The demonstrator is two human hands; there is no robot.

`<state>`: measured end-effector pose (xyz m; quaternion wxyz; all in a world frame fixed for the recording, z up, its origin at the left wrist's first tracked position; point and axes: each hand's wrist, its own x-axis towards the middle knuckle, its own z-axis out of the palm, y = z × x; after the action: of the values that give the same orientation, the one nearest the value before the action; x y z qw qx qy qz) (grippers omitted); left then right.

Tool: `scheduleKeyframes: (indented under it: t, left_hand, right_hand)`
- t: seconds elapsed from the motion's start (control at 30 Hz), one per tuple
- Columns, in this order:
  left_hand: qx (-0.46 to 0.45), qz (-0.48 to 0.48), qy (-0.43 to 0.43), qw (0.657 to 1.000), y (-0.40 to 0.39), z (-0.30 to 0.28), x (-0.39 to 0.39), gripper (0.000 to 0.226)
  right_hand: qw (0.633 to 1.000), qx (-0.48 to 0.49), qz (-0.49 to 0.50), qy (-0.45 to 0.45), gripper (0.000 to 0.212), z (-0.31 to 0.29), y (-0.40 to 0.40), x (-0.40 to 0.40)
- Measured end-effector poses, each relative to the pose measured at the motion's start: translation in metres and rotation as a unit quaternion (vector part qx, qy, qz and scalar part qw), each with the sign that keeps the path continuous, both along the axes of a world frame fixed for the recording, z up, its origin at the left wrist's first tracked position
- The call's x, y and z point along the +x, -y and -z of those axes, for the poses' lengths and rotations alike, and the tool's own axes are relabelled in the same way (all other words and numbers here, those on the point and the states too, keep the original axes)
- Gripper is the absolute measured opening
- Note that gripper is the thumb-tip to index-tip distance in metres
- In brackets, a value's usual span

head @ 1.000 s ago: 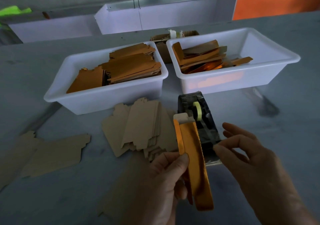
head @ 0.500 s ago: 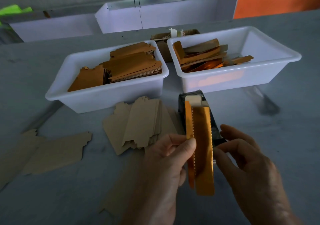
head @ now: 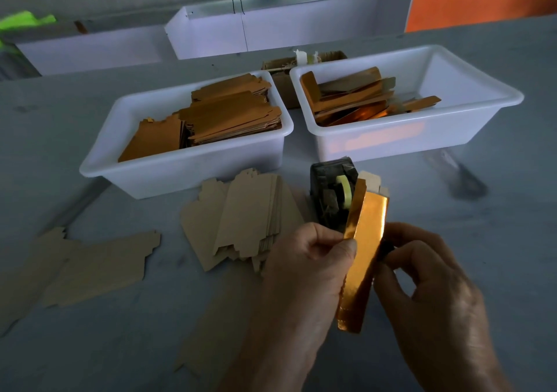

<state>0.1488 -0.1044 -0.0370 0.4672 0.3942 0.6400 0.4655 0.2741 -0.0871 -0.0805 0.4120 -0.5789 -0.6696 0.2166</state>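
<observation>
A long gold-foil folded carton (head: 363, 256) stands on end in front of me, its white flaps at the top. My left hand (head: 304, 268) pinches its left edge with thumb and curled fingers. My right hand (head: 431, 289) curls round its right side from behind, fingertips pressed on the carton. Right behind it sits a black tape dispenser (head: 328, 192) with a pale green roll. A stack of flat brown carton blanks (head: 241, 220) lies left of the dispenser.
Two white tubs stand at the back: the left tub (head: 187, 168) holds stacked gold blanks, the right tub (head: 422, 132) holds folded gold cartons. Loose brown blanks (head: 90, 268) lie at the left. A small cardboard box (head: 283, 69) sits between the tubs.
The carton has swung its top to the right and tilted, uncovering the tape roll. My right hand has closed in from beside the dispenser onto the carton's right side.
</observation>
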Motion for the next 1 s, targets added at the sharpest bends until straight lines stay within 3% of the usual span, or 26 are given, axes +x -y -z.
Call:
scheduleKeyframes:
  t: [0.3, 0.43, 0.57, 0.73, 1.0]
  left_hand:
    - [-0.033, 0.014, 0.058, 0.998, -0.001, -0.003, -0.005, 0.008]
    - [-0.050, 0.012, 0.117, 0.992, 0.002, -0.004, -0.006, 0.005]
    - [-0.053, 0.024, 0.132, 0.990, 0.005, -0.004, -0.007, 0.005]
    - [-0.048, 0.035, 0.127, 0.990, 0.006, -0.005, -0.007, 0.006]
    - [-0.044, 0.056, 0.130, 0.989, 0.007, -0.008, -0.010, 0.006]
  right_hand:
    - [0.993, 0.004, 0.001, -0.116, 0.015, -0.026, -0.001, 0.019]
    - [0.961, -0.064, -0.149, -0.226, 0.017, -0.050, -0.002, 0.023]
    - [0.945, -0.117, -0.249, -0.177, 0.011, -0.054, -0.004, 0.018]
    - [0.960, -0.104, -0.234, -0.114, 0.005, -0.051, -0.005, 0.016]
    - [0.959, -0.123, -0.238, -0.088, 0.053, -0.052, -0.009, 0.013]
